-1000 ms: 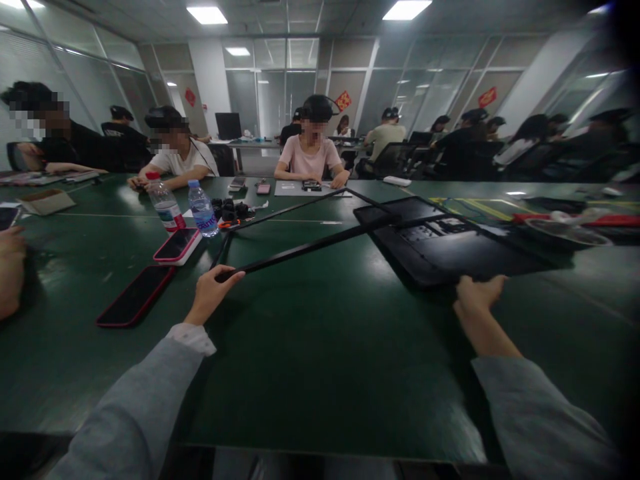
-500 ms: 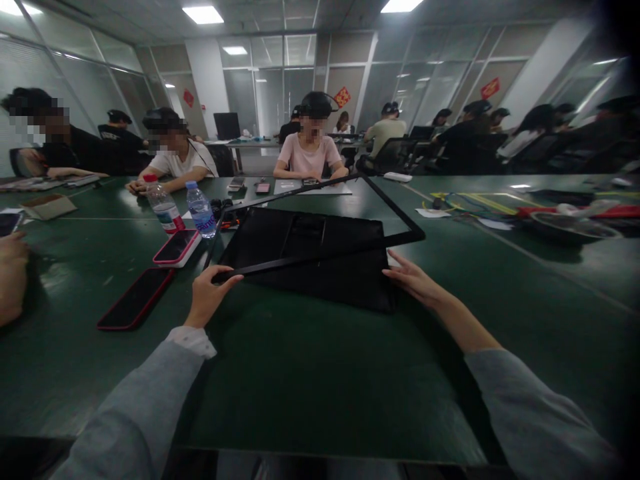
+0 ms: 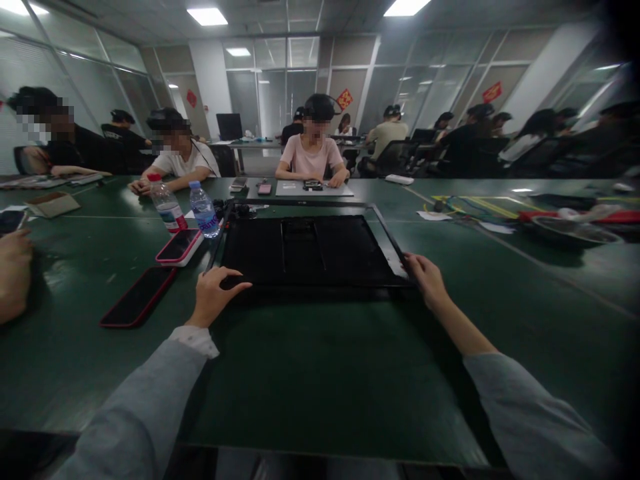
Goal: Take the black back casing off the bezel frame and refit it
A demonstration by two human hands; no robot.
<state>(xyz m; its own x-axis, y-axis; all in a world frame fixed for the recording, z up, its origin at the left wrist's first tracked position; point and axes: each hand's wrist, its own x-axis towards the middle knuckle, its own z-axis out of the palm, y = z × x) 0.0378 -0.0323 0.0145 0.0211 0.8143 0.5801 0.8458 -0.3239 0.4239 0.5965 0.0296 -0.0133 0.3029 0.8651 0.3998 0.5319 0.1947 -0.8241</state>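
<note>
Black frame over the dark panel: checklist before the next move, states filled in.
1. Left-hand hold: ok; the left hand has thumb and fingers about the near left corner of the black frame.
2. Right-hand hold: cannot tell; the right hand is at the right side, full grip hidden.
3. Far edges lined up: not ok in this view; the frame's far bar shows beyond the dark panel.
4. Frame resting on panel: cannot tell; height is unclear.
5. Red-rimmed phone clear of frame: ok; it lies apart, to the left.
</note>
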